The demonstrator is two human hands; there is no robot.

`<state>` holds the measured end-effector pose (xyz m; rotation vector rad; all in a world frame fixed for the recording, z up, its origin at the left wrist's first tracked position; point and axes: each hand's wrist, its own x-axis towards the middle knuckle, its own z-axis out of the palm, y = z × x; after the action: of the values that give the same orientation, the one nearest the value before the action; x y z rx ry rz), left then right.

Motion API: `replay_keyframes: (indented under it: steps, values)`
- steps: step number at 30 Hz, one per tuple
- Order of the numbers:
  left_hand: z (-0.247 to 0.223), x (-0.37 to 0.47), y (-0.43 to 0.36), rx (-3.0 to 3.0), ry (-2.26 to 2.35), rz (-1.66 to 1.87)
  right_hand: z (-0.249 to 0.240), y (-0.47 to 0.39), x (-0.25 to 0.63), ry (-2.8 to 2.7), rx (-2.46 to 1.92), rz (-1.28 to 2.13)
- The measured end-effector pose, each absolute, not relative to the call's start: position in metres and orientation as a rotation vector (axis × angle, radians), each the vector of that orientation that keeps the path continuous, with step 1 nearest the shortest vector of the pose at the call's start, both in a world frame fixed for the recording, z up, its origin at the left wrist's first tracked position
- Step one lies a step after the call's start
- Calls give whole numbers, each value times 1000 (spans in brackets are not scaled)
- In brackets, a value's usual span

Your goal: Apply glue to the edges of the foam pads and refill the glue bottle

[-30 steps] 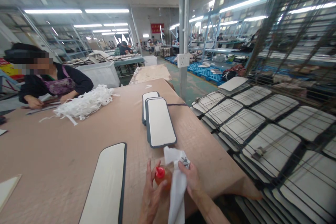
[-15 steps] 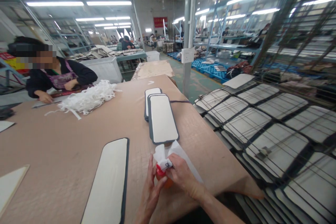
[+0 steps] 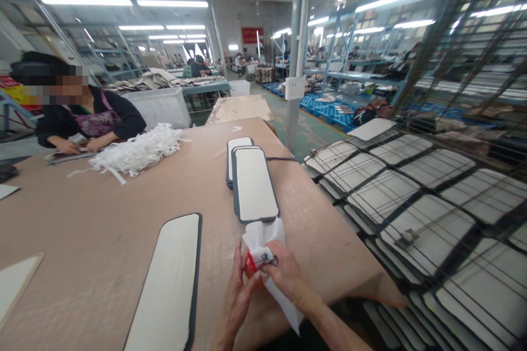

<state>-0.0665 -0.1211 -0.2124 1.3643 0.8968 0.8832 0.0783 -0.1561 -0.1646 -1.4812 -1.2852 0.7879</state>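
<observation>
My left hand [image 3: 236, 292] curves round a small orange object with a red top [image 3: 250, 263], which looks like a jar or tape roll; I cannot tell which. A thin white sheet with dark markings [image 3: 260, 235] is pinched in my right hand [image 3: 285, 275], right above the red top. The sheet's long end hangs down past the right wrist to the table edge. Just beyond my hands lies a stack of rounded cream panels with dark borders [image 3: 256, 185]. To the left of my hands rests a longer panel of the same kind [image 3: 167, 279].
A brown-covered table [image 3: 102, 230] carries a heap of white strips [image 3: 138, 151]. A co-worker [image 3: 93, 115] sits at its far left, hands on the table. On the right, wire racks [image 3: 405, 203] hold many cream panels. A grey post [image 3: 294, 109] with a socket stands beyond the table.
My right hand has shifted slightly, and the white sheet's trailing end now hangs lower over the table edge. The co-worker's hands have come closer together.
</observation>
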Motion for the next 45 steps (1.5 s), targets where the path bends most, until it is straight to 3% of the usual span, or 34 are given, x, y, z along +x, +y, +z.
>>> replay_keyframes:
  steps: [14, 25, 35, 45]
  values:
    - [-209, -75, -119, 1526, 784, 777, -151, -152, 81, -1494, -1597, 653]
    - [-215, -71, -117, 1665, 821, 832, -188, -151, 87, -1262, -1666, 775]
    - [-221, -67, -121, 1709, 910, 906, -152, -152, 81, -1592, -1743, 631]
    - [-215, -61, -124, 1649, 900, 919, -150, -150, 81, -1832, -1868, 500]
